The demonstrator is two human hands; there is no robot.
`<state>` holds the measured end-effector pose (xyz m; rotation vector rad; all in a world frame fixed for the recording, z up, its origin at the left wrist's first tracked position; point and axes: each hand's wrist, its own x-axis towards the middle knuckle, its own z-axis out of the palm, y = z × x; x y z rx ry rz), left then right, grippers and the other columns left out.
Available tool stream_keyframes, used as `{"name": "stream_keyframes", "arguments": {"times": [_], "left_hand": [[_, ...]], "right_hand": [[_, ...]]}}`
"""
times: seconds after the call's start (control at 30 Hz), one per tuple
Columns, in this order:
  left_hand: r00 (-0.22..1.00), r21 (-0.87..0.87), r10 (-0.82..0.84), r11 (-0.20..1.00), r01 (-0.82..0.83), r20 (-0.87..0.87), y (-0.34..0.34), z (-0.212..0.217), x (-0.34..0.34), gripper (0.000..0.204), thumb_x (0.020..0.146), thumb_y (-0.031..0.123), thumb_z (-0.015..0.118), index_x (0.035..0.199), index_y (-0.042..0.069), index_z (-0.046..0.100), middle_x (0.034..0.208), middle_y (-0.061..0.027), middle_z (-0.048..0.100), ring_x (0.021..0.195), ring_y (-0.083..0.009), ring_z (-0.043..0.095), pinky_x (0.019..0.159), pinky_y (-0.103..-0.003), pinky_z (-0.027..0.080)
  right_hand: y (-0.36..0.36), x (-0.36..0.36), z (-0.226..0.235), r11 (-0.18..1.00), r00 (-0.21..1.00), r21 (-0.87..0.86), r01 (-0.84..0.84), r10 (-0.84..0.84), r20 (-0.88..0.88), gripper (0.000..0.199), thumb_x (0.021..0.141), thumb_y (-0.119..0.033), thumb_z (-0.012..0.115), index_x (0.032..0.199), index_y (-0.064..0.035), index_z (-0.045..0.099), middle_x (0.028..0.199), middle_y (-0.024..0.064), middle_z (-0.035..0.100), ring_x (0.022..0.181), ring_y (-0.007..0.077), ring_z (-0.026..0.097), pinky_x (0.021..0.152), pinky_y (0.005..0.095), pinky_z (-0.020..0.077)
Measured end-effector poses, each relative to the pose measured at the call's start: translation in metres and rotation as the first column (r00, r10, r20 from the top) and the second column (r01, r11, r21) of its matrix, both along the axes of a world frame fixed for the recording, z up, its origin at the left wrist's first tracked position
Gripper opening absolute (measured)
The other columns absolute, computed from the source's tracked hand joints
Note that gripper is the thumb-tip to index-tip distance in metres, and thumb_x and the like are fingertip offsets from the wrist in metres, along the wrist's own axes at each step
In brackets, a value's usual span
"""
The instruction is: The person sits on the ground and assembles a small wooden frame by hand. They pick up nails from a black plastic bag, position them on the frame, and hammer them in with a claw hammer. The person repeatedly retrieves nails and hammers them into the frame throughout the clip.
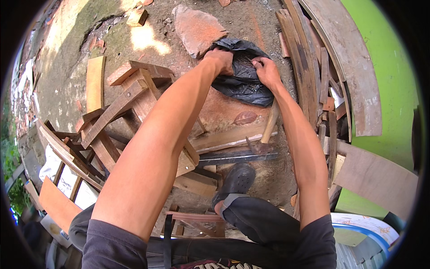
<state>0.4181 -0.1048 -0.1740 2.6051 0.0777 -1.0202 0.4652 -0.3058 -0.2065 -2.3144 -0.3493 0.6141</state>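
Observation:
A crumpled black plastic bag (244,92) lies on the ground with its mouth spread, and a heap of thin nails (244,62) shows inside. My left hand (220,60) is closed on the bag's left edge, fingers folded down out of sight. At the bag's right side, my right hand (268,73) has its thumb and fingers drawn together over the nails; what lies between the fingertips is too small to make out. Just below the bag rests a hammer (270,123), its wooden handle partly under the bag's edge.
A flat reddish stone (197,30) touches the bag's far left. Nailed-together wooden pieces (118,105) stand at left. A plank (228,138) and a long dark strip (239,158) lie before my shoe (239,178). Old boards (299,54) lean along the green wall (385,58).

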Motion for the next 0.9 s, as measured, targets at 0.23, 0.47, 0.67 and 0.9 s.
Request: {"name": "stream_keyframes", "arguments": {"times": [0.23,0.47,0.67,0.9], "left_hand": [[0.999,-0.017,-0.028,0.999,0.028,-0.041,0.003,0.002,0.003,0.056,0.076,0.033,0.073,0.125,0.008,0.067,0.134,-0.0184,0.062,0.129,-0.037,0.055,0.108,-0.042,0.045],[1.0,-0.013,-0.014,1.0,0.015,0.027,0.002,0.0,0.001,0.059,0.077,0.032,0.07,0.13,0.008,0.063,0.134,-0.0183,0.062,0.127,-0.037,0.056,0.107,-0.041,0.046],[1.0,-0.025,-0.012,1.0,0.013,0.028,0.004,-0.003,0.0,0.06,0.076,0.031,0.07,0.131,0.008,0.062,0.133,-0.0183,0.062,0.128,-0.0376,0.056,0.108,-0.042,0.045],[1.0,-0.037,-0.026,0.999,0.026,0.009,0.006,-0.01,0.002,0.061,0.076,0.032,0.071,0.132,0.008,0.061,0.134,-0.0192,0.062,0.127,-0.0377,0.056,0.108,-0.043,0.045]], "right_hand": [[-0.004,0.014,0.012,0.991,0.934,0.135,-0.002,0.05,-0.352,0.026,0.1,-0.01,0.054,0.118,0.0037,0.067,0.089,0.0072,0.07,0.069,0.0108,0.06,0.068,0.0266,0.0497],[-0.006,0.021,0.035,0.98,0.843,0.189,0.063,0.049,-0.536,0.028,0.099,-0.008,0.055,0.124,-0.0007,0.066,0.107,0.0064,0.071,0.078,0.0074,0.061,0.07,0.0234,0.0509],[-0.009,0.024,0.044,0.972,0.854,0.215,0.092,0.033,-0.519,0.029,0.096,-0.009,0.059,0.123,-0.0015,0.065,0.111,0.0083,0.071,0.081,0.0086,0.064,0.071,0.024,0.0527],[0.002,0.016,0.029,0.964,0.976,-0.158,-0.212,0.216,0.009,0.023,0.084,-0.017,0.06,0.096,-0.0057,0.077,0.106,0.0195,0.071,0.091,0.0324,0.07,0.083,0.0407,0.0555]]}}
